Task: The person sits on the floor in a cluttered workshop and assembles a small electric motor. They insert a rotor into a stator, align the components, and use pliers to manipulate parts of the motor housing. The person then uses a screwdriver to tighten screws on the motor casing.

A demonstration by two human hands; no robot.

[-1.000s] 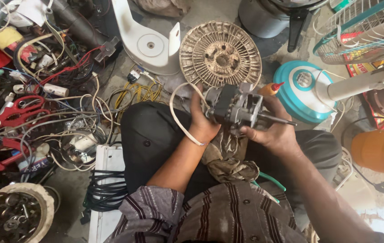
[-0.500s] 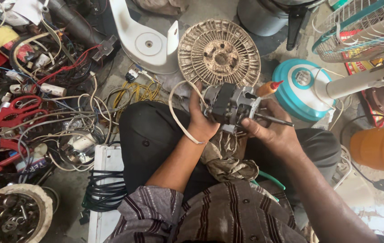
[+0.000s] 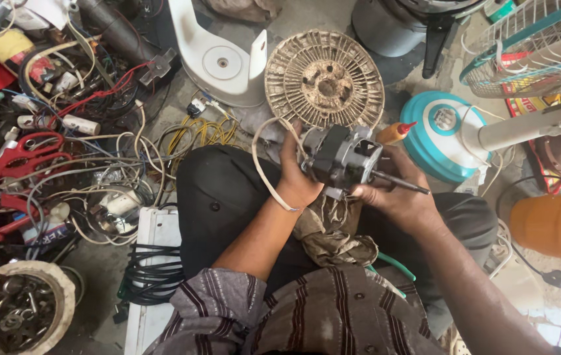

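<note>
- Grey metal is what both hands hold: a small fan motor [image 3: 341,160] with a thin shaft [image 3: 399,182] sticking out to the right.
- In the head view, the left hand [image 3: 297,177] is closed around the left end of the motor. The right hand [image 3: 395,197] is curled under the right end, with fingers touching near the shaft.
- The motor is up in front of the person's chest, above a dirty rag [image 3: 333,233] that lies on the lap.
- A pale cord [image 3: 259,158] loops out from the motor and past the left wrist.
- Compared with a second ago, the motor sits at nearly the same spot. It looks turned only a tiny bit, and both hands have kept their hold. So the person seems to be looking it over, not taking it apart yet.
- Just behind the motor lies a round dusty fan part [image 3: 324,77] with many ribs.
- A small orange bottle [image 3: 395,133] with a red tip stands just beside the motor.
- A teal fan base [image 3: 439,135] sits to the right.
- Red pliers [image 3: 14,158] and tangled wires [image 3: 129,144] lie well apart on the left.
</note>
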